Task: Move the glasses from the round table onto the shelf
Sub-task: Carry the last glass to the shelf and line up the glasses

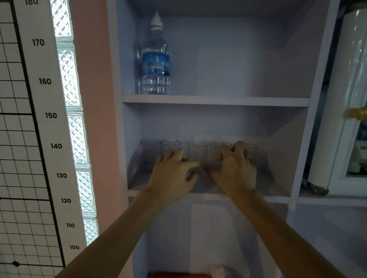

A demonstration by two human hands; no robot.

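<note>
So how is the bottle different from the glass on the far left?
The bottle is tall, capped and has a blue label; the glass is short, open-topped and plain. The bottle stands on the upper shelf, the glass on the middle shelf. Both are clear and upright.

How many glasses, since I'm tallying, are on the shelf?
5, lined along the middle shelf: leftmost glass, second glass, middle glass, fourth glass and rightmost glass behind the right hand. The left hand may hide another.

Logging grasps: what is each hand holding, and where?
Right hand seems to grip the fourth glass from the left around its upper wall; whether the left hand holds anything cannot be told.
</note>
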